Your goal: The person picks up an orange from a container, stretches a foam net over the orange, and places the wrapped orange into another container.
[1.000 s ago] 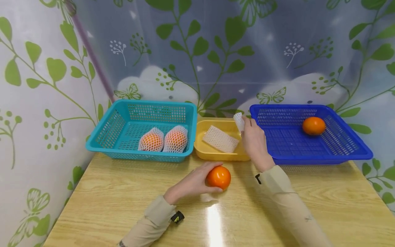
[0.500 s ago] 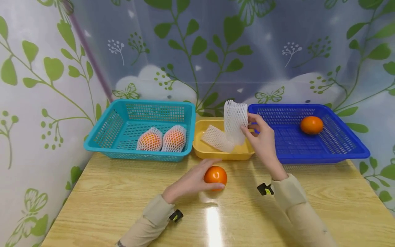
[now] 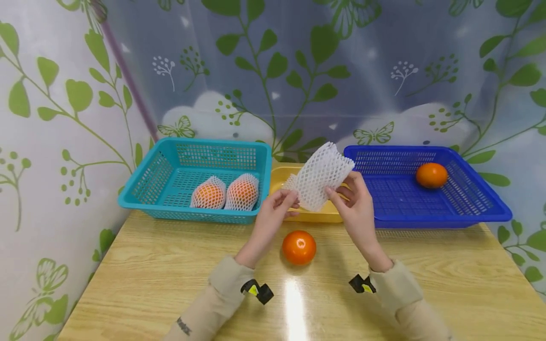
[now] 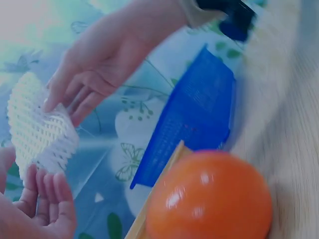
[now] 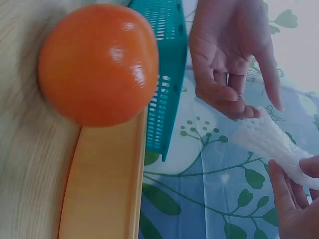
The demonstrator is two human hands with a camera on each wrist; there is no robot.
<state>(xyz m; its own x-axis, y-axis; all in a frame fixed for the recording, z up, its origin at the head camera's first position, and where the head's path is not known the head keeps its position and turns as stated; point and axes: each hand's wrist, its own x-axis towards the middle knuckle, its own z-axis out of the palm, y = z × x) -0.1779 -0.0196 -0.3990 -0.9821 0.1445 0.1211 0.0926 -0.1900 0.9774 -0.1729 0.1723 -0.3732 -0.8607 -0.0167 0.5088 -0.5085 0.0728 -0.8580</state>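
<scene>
A white foam fruit net (image 3: 323, 175) is held up over the yellow tray (image 3: 313, 217). My right hand (image 3: 356, 208) pinches its right side between thumb and fingers. At the net's lower left end is my left hand (image 3: 273, 215), fingertips right at the edge; in the right wrist view its thumb stands apart from the fingers. Below both hands, a glossy round orange fruit (image 3: 299, 247), like a persimmon, rests on the table. It looms large in the left wrist view (image 4: 209, 196). Another foam net (image 3: 290, 182) lies in the tray, mostly hidden.
Left of the tray stands a teal basket (image 3: 194, 213) with two net-wrapped fruits (image 3: 209, 194) inside. On the right, a blue basket (image 3: 439, 219) holds one bare orange fruit (image 3: 432, 175). Behind them hangs a leaf-patterned curtain (image 3: 273, 94). Wood tabletop (image 3: 170, 255) spreads in front.
My right hand has lifted the foam net from the tray and tilted it to the left. My left hand has let go of the orange fruit and moved up to the net's end.
</scene>
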